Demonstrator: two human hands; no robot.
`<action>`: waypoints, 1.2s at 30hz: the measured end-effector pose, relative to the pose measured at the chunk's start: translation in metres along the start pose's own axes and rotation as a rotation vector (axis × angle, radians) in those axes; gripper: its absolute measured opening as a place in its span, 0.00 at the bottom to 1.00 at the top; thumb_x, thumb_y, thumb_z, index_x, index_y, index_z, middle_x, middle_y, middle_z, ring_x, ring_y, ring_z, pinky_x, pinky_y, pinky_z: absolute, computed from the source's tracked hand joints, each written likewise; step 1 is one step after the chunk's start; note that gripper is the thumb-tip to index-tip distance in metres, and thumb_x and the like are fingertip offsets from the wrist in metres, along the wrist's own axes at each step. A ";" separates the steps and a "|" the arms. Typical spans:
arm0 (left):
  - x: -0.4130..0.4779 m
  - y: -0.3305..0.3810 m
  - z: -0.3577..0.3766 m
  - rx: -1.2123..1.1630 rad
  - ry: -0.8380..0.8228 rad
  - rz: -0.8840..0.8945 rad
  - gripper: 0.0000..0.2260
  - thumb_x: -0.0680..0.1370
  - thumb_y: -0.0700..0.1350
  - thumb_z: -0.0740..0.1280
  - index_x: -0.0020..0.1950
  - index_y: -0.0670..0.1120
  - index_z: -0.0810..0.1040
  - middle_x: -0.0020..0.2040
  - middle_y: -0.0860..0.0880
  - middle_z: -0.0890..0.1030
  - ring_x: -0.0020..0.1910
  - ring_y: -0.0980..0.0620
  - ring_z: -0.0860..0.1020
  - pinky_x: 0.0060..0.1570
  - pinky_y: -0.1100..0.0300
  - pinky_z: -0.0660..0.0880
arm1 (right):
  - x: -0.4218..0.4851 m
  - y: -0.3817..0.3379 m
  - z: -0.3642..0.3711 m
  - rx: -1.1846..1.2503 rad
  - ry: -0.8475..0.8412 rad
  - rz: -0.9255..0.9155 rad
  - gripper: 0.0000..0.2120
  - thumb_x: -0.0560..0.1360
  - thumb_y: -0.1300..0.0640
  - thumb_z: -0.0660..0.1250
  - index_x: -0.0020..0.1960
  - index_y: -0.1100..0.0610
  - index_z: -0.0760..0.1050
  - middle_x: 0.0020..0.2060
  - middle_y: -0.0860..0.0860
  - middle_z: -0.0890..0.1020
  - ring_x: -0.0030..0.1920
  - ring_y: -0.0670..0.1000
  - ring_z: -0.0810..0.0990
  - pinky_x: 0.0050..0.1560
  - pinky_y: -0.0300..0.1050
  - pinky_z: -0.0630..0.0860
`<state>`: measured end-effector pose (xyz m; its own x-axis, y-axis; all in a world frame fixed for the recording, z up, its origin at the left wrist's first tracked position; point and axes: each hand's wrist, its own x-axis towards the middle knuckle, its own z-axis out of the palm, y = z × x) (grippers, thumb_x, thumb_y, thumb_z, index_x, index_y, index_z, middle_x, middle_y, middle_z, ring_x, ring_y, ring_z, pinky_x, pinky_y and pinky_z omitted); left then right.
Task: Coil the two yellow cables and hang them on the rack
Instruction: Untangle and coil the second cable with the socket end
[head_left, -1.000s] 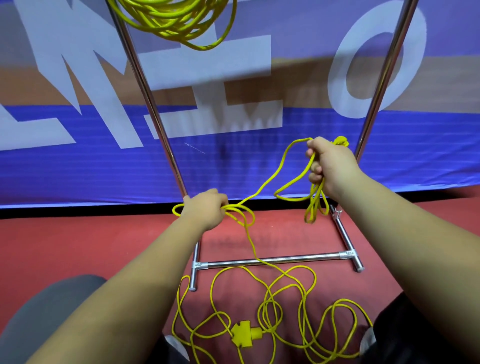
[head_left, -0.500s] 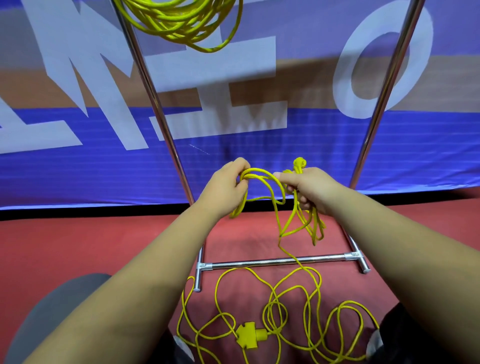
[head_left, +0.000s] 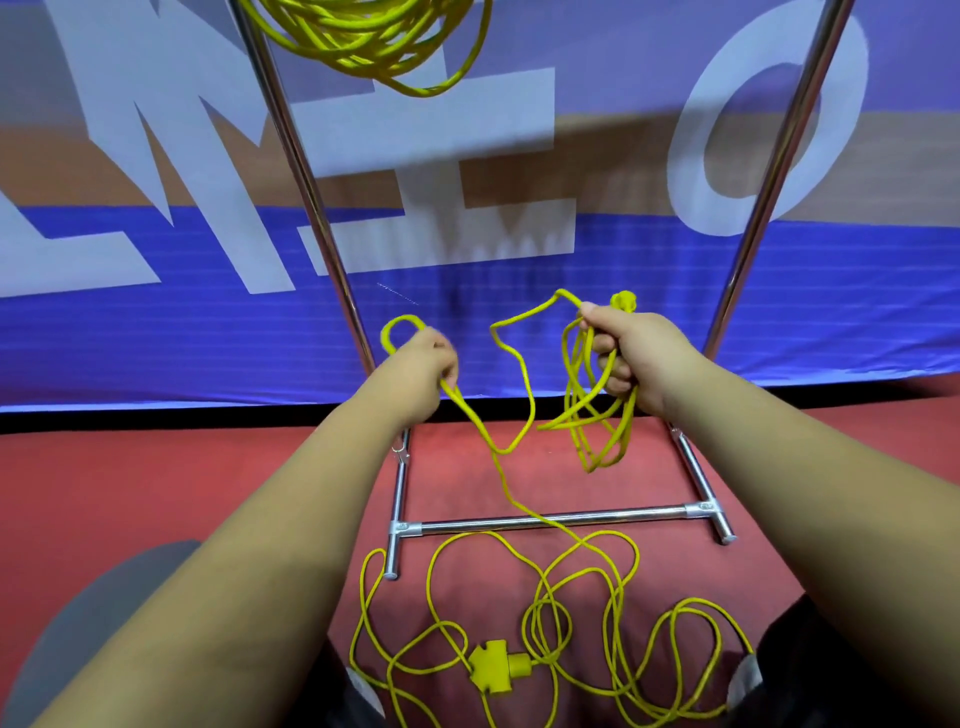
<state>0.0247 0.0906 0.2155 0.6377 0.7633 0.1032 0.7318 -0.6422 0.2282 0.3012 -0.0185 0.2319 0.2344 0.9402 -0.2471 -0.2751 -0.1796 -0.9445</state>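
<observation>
Loops of a yellow cable (head_left: 531, 410) hang from the right hand (head_left: 641, 358). That hand is closed in a fist around several gathered turns just in front of the rack's (head_left: 561, 521) right upright, and a bunched cable end pokes up above the knuckles. The left hand (head_left: 415, 374), near the rack's left upright, pinches the same cable, with a small loop rising above its fingers. Between the hands a slack strand sags. It then runs down across the rack's base crossbar to a loose tangle on the red floor (head_left: 156, 493) in front of the rack, where a yellow socket block (head_left: 491, 670) lies. A second, coiled cable (head_left: 363, 36) hangs high on the rack, near its left upright. Behind the rack stands a blue banner (head_left: 156, 322).
</observation>
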 end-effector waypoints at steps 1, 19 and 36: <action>-0.002 -0.007 0.005 0.182 -0.249 -0.095 0.17 0.72 0.30 0.65 0.50 0.50 0.83 0.57 0.48 0.76 0.55 0.44 0.79 0.52 0.52 0.77 | 0.000 -0.002 -0.002 0.013 0.003 -0.018 0.13 0.83 0.47 0.68 0.45 0.54 0.77 0.30 0.48 0.67 0.21 0.46 0.59 0.21 0.37 0.57; -0.008 0.057 -0.020 -0.710 -0.313 -0.617 0.17 0.82 0.56 0.68 0.60 0.42 0.76 0.50 0.41 0.83 0.41 0.44 0.85 0.42 0.49 0.83 | -0.027 -0.012 0.014 -0.341 -0.385 0.067 0.15 0.81 0.46 0.70 0.53 0.59 0.83 0.28 0.50 0.65 0.20 0.47 0.57 0.26 0.42 0.51; -0.014 0.070 -0.016 -0.161 -0.599 -0.500 0.14 0.81 0.53 0.71 0.53 0.41 0.83 0.46 0.42 0.85 0.39 0.44 0.82 0.50 0.50 0.81 | -0.030 -0.006 0.006 -0.430 -0.315 0.084 0.16 0.83 0.49 0.69 0.55 0.62 0.84 0.44 0.58 0.87 0.25 0.48 0.63 0.28 0.40 0.57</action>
<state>0.0633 0.0363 0.2457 0.2971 0.7616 -0.5759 0.9508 -0.1807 0.2514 0.2906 -0.0437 0.2464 -0.0812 0.9469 -0.3110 0.1413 -0.2979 -0.9441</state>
